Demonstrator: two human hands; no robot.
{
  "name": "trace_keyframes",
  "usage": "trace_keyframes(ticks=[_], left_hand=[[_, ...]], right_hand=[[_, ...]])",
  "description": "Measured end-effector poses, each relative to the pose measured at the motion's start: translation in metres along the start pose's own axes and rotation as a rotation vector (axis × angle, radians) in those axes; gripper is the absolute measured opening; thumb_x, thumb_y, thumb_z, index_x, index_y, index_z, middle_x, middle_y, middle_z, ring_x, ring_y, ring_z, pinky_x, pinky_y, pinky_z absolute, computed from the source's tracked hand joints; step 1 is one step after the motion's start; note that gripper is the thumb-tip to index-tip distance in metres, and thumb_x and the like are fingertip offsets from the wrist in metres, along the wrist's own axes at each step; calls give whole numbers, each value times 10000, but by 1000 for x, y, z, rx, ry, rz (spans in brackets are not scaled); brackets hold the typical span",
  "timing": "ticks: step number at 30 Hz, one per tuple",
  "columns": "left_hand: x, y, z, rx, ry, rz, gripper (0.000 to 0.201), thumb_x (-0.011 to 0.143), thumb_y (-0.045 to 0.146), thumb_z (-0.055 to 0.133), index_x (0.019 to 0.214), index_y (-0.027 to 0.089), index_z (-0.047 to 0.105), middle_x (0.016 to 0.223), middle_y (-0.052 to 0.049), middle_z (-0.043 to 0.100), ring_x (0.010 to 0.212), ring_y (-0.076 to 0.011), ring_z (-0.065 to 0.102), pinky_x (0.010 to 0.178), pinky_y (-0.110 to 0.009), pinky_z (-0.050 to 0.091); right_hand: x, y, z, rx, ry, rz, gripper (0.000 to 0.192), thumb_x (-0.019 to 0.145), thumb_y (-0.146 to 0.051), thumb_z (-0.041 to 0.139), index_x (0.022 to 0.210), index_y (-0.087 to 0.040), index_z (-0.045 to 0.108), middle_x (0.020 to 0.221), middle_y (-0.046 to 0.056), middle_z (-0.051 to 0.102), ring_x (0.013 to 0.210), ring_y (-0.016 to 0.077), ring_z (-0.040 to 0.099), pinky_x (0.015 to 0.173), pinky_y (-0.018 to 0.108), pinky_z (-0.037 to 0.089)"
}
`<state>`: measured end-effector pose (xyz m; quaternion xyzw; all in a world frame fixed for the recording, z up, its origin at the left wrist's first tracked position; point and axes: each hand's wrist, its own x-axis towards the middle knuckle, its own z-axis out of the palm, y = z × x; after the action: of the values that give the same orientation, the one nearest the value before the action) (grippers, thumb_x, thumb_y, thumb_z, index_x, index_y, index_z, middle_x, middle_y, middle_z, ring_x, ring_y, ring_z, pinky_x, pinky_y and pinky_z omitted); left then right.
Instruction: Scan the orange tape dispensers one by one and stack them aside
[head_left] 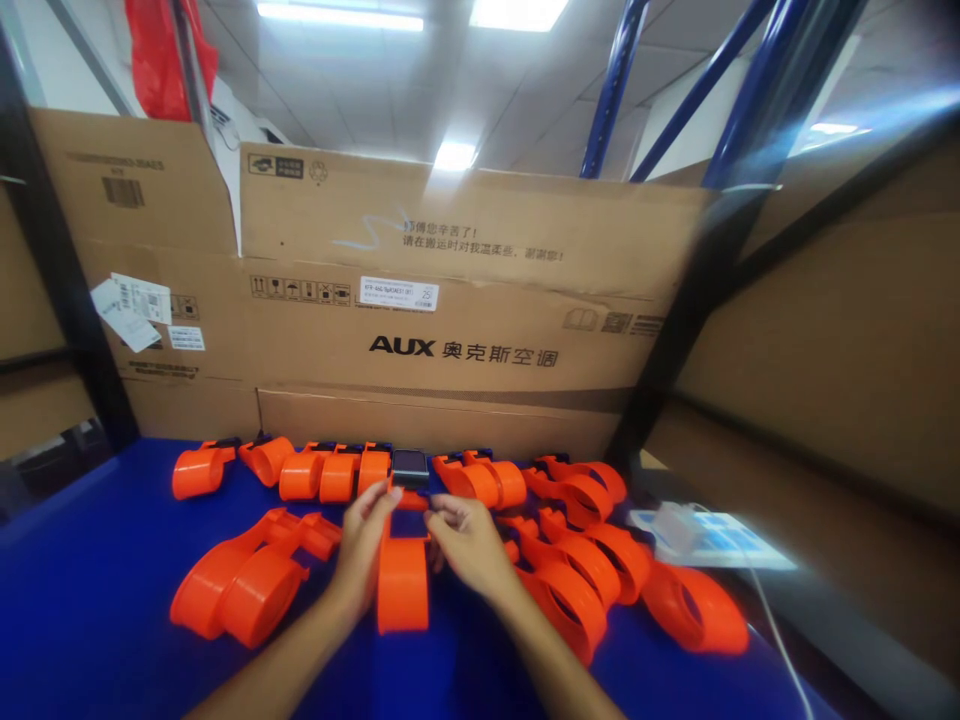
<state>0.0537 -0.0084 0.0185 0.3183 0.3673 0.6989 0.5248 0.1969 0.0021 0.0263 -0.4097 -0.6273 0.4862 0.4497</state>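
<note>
Pinching in from both sides, the left hand (365, 545) and right hand (466, 540) are closing fingers on the strap (403, 580), which is lying lengthwise away from the person on the blue table (90, 600), its dark buckle (409, 467) at the far end; both hands sit equally near.

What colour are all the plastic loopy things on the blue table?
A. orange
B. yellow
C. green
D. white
A: the band between the left hand and right hand is orange, like the others lying on the blue table.
</note>
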Motion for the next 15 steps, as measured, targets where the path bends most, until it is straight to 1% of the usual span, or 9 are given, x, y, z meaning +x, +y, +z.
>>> trace_keyframes(ticks=[2,4,6,9,13,15], left_hand=[[1,0,0,14,-15,-1,388,673,442,806,946,175,739,911,-45,756,868,-223,674,779,-288,493],[3,-2,-1,51,-58,11,372,690,445,799,937,173,735,882,-36,740,856,-219,662,776,-285,486],[5,-4,-2,91,-98,43,354,711,449,789,923,170,734,846,-31,720,848,-216,647,777,-284,479],[6,-4,-2,121,-119,90,326,725,454,778,869,165,736,790,-29,698,828,-218,632,778,-290,475],[4,0,-1,121,-128,103,280,695,432,801,763,169,732,700,-19,669,799,-225,624,774,-302,473],[3,2,0,128,-133,110,270,695,427,801,747,171,732,686,-16,662,795,-224,622,776,-306,472]], right_hand=[[1,1,-1,-25,28,-19,225,808,-377,571,667,-202,559,490,-62,506,399,115,492,405,216,389],[2,1,-2,-64,51,-51,218,810,-352,562,663,-193,584,501,-54,499,421,111,471,415,212,374],[2,0,-3,-102,69,-96,209,803,-328,564,667,-180,619,524,-40,521,462,114,465,441,214,374],[1,-3,-4,-127,71,-149,215,795,-316,565,670,-168,658,573,-17,577,532,135,495,488,226,401],[-2,-10,-3,-123,92,-145,239,792,-345,574,673,-171,689,590,-4,610,570,164,525,501,240,411],[-3,-12,-2,-113,98,-137,248,790,-358,575,677,-176,699,603,-2,624,585,175,538,512,250,420]])
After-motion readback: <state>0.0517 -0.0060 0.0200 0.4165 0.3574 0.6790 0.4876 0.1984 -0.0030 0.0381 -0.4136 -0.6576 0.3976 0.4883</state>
